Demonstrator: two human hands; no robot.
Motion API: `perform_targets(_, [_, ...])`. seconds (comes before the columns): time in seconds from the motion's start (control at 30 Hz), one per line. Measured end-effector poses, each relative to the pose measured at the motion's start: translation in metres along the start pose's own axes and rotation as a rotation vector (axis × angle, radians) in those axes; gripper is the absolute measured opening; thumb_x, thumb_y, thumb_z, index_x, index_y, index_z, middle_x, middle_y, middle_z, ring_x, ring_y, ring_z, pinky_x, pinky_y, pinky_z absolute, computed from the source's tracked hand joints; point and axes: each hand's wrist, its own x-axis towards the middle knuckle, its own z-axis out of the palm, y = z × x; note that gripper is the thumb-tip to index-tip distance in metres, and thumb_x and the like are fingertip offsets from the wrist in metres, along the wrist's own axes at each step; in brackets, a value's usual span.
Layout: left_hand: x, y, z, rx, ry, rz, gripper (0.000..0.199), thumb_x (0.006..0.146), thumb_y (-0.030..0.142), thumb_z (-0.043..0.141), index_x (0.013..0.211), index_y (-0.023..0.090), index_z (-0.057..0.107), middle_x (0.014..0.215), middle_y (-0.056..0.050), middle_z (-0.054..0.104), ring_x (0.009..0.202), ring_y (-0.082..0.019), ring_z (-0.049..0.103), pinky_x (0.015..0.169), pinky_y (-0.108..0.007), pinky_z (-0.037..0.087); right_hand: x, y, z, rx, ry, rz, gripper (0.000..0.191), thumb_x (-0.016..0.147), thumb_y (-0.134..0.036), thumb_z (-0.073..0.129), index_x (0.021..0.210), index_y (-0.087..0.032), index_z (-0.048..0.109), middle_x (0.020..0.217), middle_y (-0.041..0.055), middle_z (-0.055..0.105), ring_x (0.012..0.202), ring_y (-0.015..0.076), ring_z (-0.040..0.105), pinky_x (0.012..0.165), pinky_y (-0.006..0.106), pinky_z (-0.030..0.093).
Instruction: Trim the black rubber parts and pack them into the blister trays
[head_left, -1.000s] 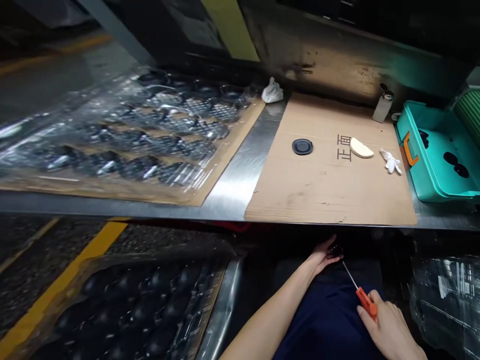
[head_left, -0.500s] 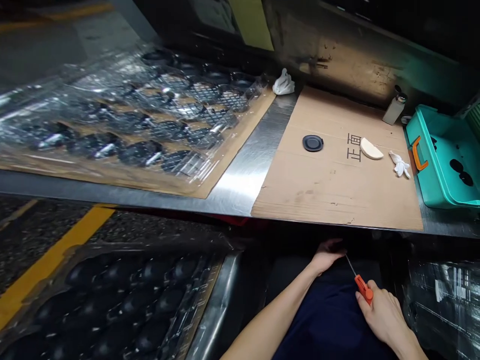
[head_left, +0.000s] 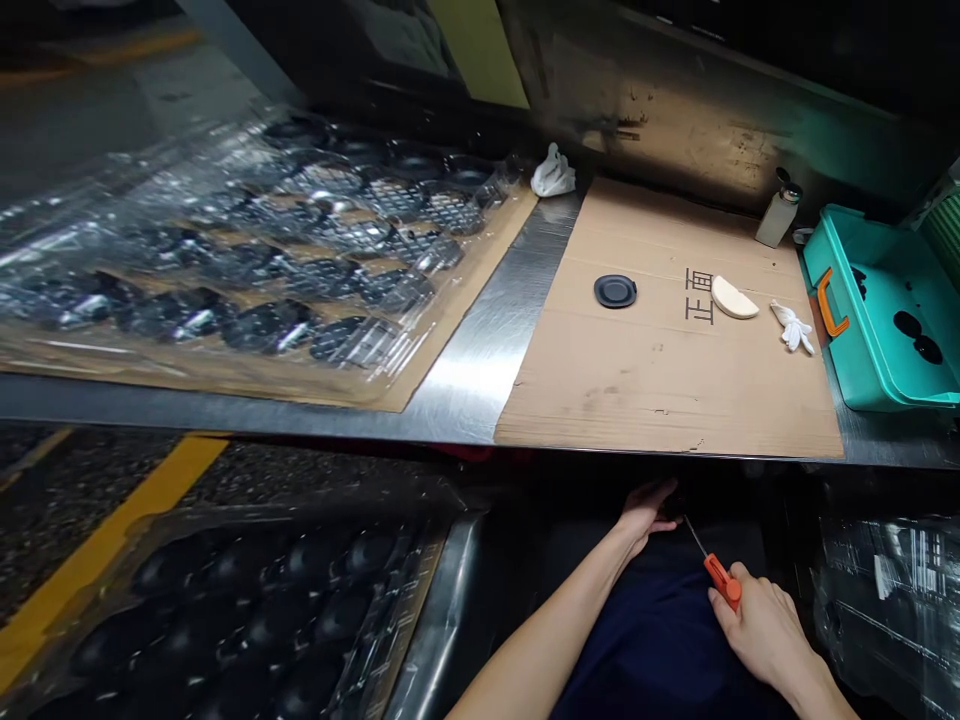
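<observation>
My right hand (head_left: 766, 620) is closed around the orange handle of a thin-bladed tool (head_left: 723, 580), below the table edge. The metal tip points up and left toward my left hand (head_left: 646, 515). My left hand is curled at something dark that I cannot make out against the dark background. On the cardboard sheet (head_left: 585, 400) above lie a round dark part (head_left: 615, 291), a cream half-round pad (head_left: 734, 298) and a crumpled white cloth (head_left: 792, 328).
Clear plastic trays (head_left: 300, 270) with dark round parts cover the table's left. Another filled tray (head_left: 225, 610) stands lower left. A teal bin (head_left: 862, 350) with an orange handle and a small bottle (head_left: 778, 215) stand right. More clear plastic (head_left: 892, 610) lies lower right.
The view has shifted slightly. The fingers of my left hand have spread a little and changed position near the tool tip. My right hand still holds the tool.
</observation>
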Motion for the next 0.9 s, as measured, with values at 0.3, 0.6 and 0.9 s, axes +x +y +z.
perform_targets(0.3, [0.001,0.004,-0.003,-0.024,0.014,-0.106,0.063,0.078,0.055,0.076,0.120,0.011,0.061,0.085,-0.012,0.072,0.065,-0.023,0.073,0.055,-0.028,0.059,-0.009,0.022,-0.001,0.128,0.040,-0.017,0.036,0.097,-0.050,0.041,0.105,-0.023,0.064,0.082,0.0063,0.072,0.082,0.0272,0.071,0.073,0.032,0.045])
perform_targets(0.6, [-0.006,-0.006,-0.002,0.187,-0.113,-0.030,0.063,0.066,0.045,0.089,0.121,0.021,0.069,0.122,-0.015,0.070,0.102,-0.028,0.071,0.065,-0.029,0.062,-0.039,0.155,-0.032,0.884,0.992,0.357,0.060,0.083,-0.063,0.065,0.122,-0.018,0.064,0.117,0.0120,0.069,0.103,0.0256,0.069,0.089,0.034,0.055])
perform_targets(0.9, [-0.045,0.013,0.006,0.047,-0.128,-0.010,0.067,0.064,0.036,0.092,0.123,0.021,0.065,0.123,-0.015,0.070,0.102,-0.026,0.071,0.078,-0.032,0.058,0.074,0.203,-0.075,1.384,1.704,0.138,0.069,0.080,-0.069,0.063,0.123,-0.015,0.053,0.101,0.0054,0.064,0.085,0.0171,0.069,0.089,0.042,0.059])
